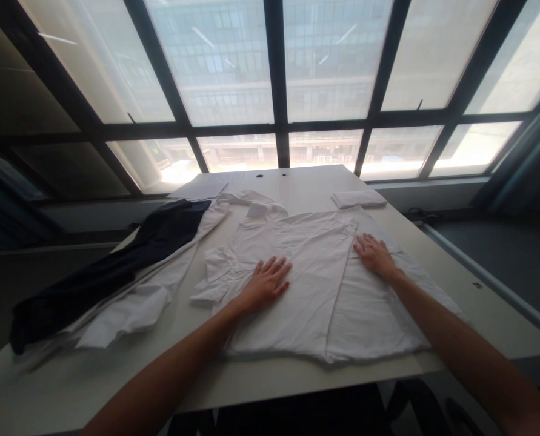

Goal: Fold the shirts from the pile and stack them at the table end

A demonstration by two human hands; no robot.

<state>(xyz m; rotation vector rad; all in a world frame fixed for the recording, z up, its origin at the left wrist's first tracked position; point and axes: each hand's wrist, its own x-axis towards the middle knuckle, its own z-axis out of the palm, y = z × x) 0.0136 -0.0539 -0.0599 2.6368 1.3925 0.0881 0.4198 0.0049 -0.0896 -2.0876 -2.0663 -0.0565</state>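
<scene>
A white shirt (306,297) lies spread across the table, with one layer's edge running down its right half. Its collar end and a sleeve are bunched toward the back left. My left hand (267,281) rests flat on the middle of the shirt, fingers spread. On the right part of the same shirt, close to the layer's edge, lies my right hand (373,253), also with its fingers apart. Neither hand grips the cloth.
Dark trousers (128,260) and other white clothing (131,312) lie along the table's left side. A folded white cloth (359,198) sits at the back right, and paper (199,191) at the back left. Large windows (328,66) rise behind the white table (492,315).
</scene>
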